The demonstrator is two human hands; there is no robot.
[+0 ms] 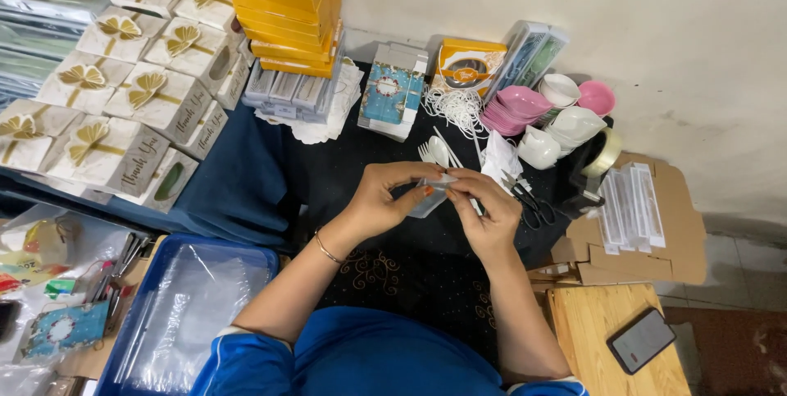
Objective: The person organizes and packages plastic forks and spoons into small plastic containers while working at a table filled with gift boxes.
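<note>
Both hands, left hand [384,199] and right hand [488,211], pinched a small clear plastic pouch [432,193] between them, above the dark cloth [410,269], near the scissors [529,203] on the right.

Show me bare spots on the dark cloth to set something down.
Free: dark cloth below both hands, left hand and right hand, and the strip between white gift boxes and forks. Crowded: far edge by pink dishes, scissors, tape roll.
</note>
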